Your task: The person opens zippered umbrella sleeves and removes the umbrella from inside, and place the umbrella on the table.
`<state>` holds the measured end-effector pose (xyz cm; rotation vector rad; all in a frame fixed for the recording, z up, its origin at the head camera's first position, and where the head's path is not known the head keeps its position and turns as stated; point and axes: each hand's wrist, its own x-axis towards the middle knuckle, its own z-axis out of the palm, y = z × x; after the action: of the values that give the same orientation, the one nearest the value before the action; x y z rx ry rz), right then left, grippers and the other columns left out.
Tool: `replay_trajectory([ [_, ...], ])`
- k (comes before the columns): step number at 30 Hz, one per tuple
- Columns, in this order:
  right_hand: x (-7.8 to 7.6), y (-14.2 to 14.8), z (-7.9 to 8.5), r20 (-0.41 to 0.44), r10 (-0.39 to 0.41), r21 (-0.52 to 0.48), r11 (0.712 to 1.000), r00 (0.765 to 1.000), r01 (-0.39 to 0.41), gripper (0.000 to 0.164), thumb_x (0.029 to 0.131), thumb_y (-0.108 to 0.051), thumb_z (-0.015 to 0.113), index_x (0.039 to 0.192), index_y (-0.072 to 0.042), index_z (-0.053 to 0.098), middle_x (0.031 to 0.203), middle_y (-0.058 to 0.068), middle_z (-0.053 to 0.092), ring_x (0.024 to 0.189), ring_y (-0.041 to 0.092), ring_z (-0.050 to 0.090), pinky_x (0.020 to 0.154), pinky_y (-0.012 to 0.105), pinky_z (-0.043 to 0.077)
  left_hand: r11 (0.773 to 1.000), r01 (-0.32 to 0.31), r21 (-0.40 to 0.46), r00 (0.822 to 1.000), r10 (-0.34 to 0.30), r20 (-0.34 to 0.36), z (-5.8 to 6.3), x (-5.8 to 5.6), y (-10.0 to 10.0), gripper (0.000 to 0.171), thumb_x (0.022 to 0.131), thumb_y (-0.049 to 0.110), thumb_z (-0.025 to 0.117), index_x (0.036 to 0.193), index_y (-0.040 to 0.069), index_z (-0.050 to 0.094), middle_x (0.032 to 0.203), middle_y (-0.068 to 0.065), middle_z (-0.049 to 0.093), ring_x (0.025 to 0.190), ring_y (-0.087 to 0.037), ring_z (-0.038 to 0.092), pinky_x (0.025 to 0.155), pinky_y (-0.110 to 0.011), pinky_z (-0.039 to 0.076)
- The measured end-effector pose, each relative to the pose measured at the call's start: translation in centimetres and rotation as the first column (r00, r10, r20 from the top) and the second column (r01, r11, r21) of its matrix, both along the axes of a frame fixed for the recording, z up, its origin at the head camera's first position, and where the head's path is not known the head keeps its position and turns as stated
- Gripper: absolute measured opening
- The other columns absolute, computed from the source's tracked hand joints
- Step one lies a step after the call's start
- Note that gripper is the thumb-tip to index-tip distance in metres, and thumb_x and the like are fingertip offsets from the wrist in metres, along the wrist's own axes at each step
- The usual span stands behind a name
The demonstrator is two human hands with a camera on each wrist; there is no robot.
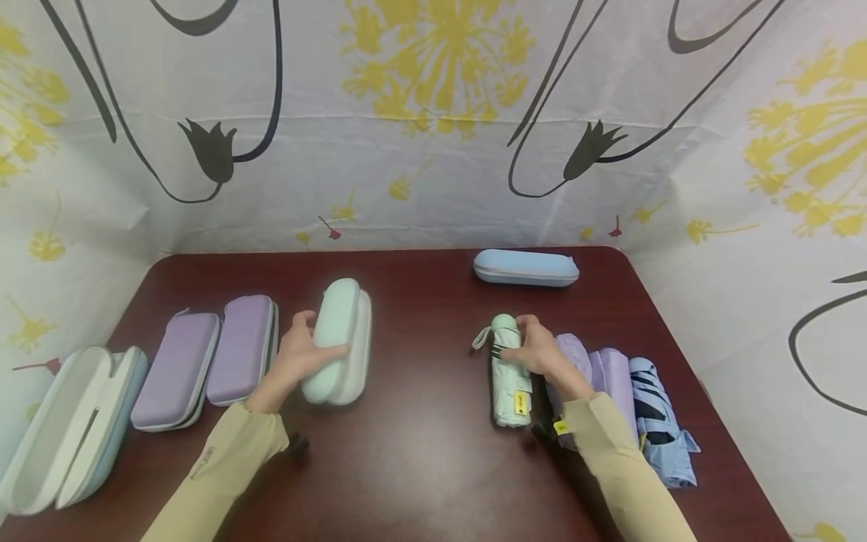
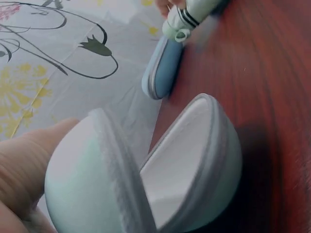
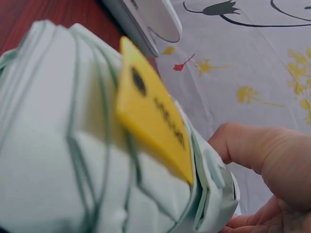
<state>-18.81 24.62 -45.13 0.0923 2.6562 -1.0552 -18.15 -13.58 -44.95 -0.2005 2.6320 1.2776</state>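
Observation:
My left hand [image 1: 301,355] holds a mint-green zip case [image 1: 333,320], thumb across its upper half and fingers at its far left side. In the left wrist view the case [image 2: 82,179] gapes apart, with a white lining showing between its two halves. My right hand [image 1: 542,350] grips a folded mint-green umbrella [image 1: 509,384] near its rounded handle end, where a wrist loop [image 1: 482,337] sticks out. A yellow tag [image 3: 153,114] hangs on the umbrella's wrapped cloth in the right wrist view.
Two lavender cases [image 1: 177,369] and an opened light-blue case [image 1: 115,436] lie at the left. A light-blue case [image 1: 527,267] sits at the back edge. Right of my right hand are lavender umbrellas [image 1: 615,384] and a blue umbrella [image 1: 657,425]. Patterned cloth surrounds the dark table [image 1: 433,467].

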Motion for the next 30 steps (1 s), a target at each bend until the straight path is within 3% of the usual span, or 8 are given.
replay_trajectory([
  [4, 0.1, 0.1, 0.2, -0.006, 0.012, 0.052, 0.999, 1.0, -0.012, 0.068, 0.076, -0.012, 0.071, 0.128, 0.009, 0.033, 0.114, 0.029, 0.049, 0.098, 0.034, 0.049, 0.081, 0.044, 0.044, 0.992, 0.017, -0.127, 0.997, -0.026, -0.068, 0.1, -0.4, 0.0, 0.097, 0.065, 0.027, 0.076, 0.138, -0.008, 0.022, 0.122, -0.033, 0.045, 0.106, -0.042, 0.049, 0.088, -0.053, 0.042],
  [9, 0.5, 0.1, 0.7, -0.011, 0.02, 0.091, 0.996, 1.0, -0.019, 0.07, 0.075, -0.013, 0.072, 0.127, 0.01, 0.032, 0.106, 0.025, 0.053, 0.09, 0.031, 0.052, 0.077, 0.042, 0.045, 0.965, 0.015, -0.261, 0.991, -0.049, -0.125, 0.3, -0.8, 0.1, 0.103, 0.06, 0.027, 0.081, 0.136, -0.009, 0.021, 0.114, -0.035, 0.044, 0.098, -0.046, 0.05, 0.082, -0.055, 0.044],
  [15, 0.6, 0.3, 1.0, -0.021, 0.027, 0.13, 0.991, 0.999, -0.024, 0.071, 0.074, -0.013, 0.072, 0.126, 0.011, 0.031, 0.102, 0.026, 0.055, 0.086, 0.031, 0.054, 0.074, 0.042, 0.047, 0.928, -0.011, -0.372, 0.981, -0.061, -0.182, 0.5, -0.9, -0.3, 0.097, 0.059, 0.025, 0.082, 0.129, -0.009, 0.025, 0.104, -0.034, 0.045, 0.094, -0.048, 0.049, 0.076, -0.056, 0.044],
  [19, 0.5, 0.5, 0.8, -0.003, 0.028, 0.16, 0.987, 1.0, -0.027, 0.07, 0.073, -0.013, 0.072, 0.125, 0.012, 0.032, 0.102, 0.028, 0.055, 0.087, 0.032, 0.055, 0.076, 0.044, 0.047, 0.918, -0.024, -0.397, 0.977, -0.062, -0.204, 0.4, -0.9, -0.7, 0.093, 0.06, 0.023, 0.083, 0.125, -0.011, 0.026, 0.103, -0.036, 0.044, 0.095, -0.051, 0.048, 0.076, -0.058, 0.042],
  [30, 0.1, 0.8, 0.8, 0.022, 0.069, 0.221, 0.973, 0.997, -0.072, 0.067, 0.07, -0.016, 0.073, 0.118, 0.013, 0.036, 0.092, 0.022, 0.056, 0.081, 0.031, 0.054, 0.074, 0.043, 0.048, 0.919, -0.024, -0.393, 0.988, -0.039, -0.151, 0.2, -1.3, -1.4, 0.095, 0.063, 0.024, 0.082, 0.129, -0.011, 0.023, 0.111, -0.038, 0.04, 0.101, -0.053, 0.044, 0.076, -0.061, 0.042],
])
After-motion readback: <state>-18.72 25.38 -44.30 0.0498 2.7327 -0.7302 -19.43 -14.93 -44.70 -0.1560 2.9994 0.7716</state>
